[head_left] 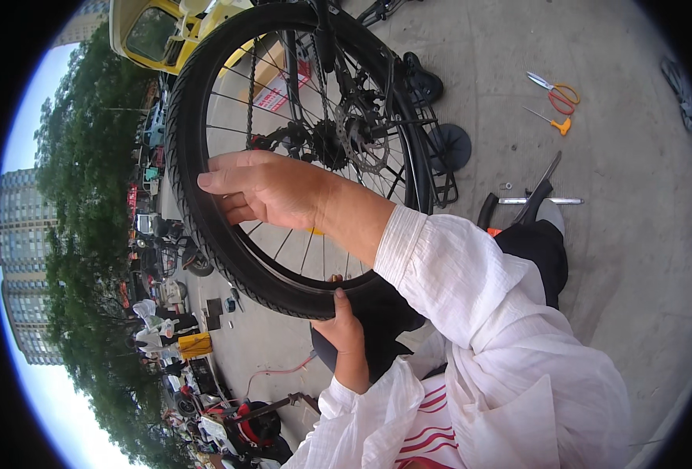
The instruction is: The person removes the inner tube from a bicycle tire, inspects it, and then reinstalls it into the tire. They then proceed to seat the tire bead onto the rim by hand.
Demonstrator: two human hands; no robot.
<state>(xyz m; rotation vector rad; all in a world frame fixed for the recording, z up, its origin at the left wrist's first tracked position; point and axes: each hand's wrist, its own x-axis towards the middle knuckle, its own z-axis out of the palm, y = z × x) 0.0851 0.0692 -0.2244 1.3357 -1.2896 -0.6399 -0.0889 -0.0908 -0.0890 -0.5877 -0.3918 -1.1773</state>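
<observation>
In front of me stands a bicycle wheel with a black tyre (pixel 185 141), thin spokes, a disc brake rotor (pixel 361 139) and a sprocket cassette (pixel 330 144). My right hand (pixel 264 187) reaches across the wheel. Its thumb lies over the tyre's sidewall, with the other fingers bent at the rim's inner side. Lower down, my left hand (pixel 344 324) clasps the tyre, thumb on the near face and fingertips showing past the rim. A chain (pixel 251 94) and a derailleur (pixel 283 139) are beside the right hand. The wheel still sits in the black frame.
On the concrete at right lie orange-handled scissors (pixel 557 92), a yellow T-handle tool (pixel 557 123), a metal bar (pixel 565 201) and a black-handled tool (pixel 535 199). A round black disc (pixel 451 147) is near the bicycle. A yellow vehicle (pixel 146 35), parked bikes and people are beyond.
</observation>
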